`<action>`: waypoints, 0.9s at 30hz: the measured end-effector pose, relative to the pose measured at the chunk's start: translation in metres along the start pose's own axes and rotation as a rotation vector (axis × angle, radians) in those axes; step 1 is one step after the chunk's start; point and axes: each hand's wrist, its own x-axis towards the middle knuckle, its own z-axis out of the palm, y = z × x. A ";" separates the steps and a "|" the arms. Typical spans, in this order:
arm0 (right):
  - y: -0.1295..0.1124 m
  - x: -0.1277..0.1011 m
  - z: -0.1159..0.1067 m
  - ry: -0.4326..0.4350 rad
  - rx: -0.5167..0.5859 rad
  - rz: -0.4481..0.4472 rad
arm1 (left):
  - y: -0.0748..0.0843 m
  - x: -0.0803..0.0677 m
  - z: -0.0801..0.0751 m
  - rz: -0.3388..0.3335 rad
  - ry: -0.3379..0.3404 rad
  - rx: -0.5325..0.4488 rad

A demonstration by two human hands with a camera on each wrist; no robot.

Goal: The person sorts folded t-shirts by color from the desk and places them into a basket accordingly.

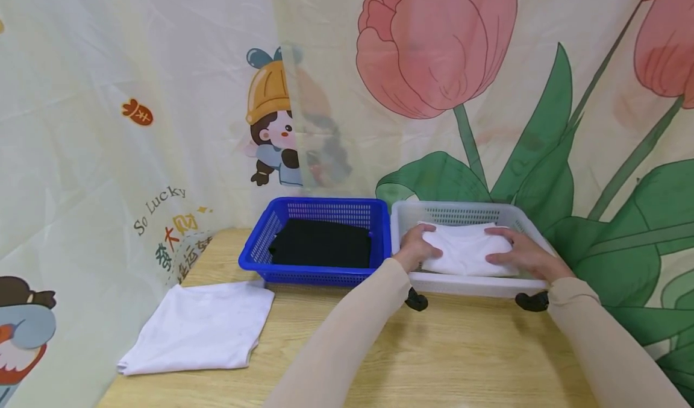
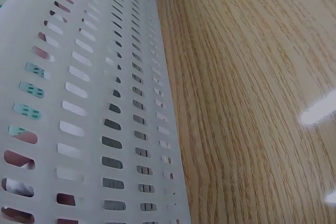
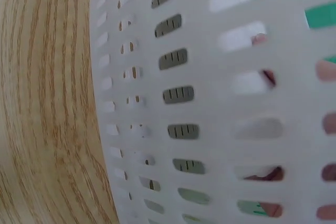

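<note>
A folded white cloth point(image 1: 466, 248) lies within the white plastic basket point(image 1: 477, 285) on the right of the table. My left hand point(image 1: 416, 248) grips its left side, thumb toward the front and fingers toward the back. At the opposite side, my right hand point(image 1: 523, 254) holds the cloth between thumb and fingers. Both wrist views are filled by the slotted basket wall point(image 2: 94, 98), with bits of fingers and cloth showing through the slots. The undersides of the cloth and the fingertips beneath it are hidden.
A blue basket point(image 1: 320, 274) with folded black cloth point(image 1: 322, 243) stands directly left of the white one. Another white cloth point(image 1: 203, 326) lies folded flat at the wooden table's point(image 1: 466, 354) left edge. A printed curtain point(image 1: 336, 125) hangs close behind the baskets.
</note>
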 end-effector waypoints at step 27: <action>-0.001 -0.003 0.000 -0.112 -0.030 0.019 | -0.006 0.010 0.007 -0.141 -0.058 0.119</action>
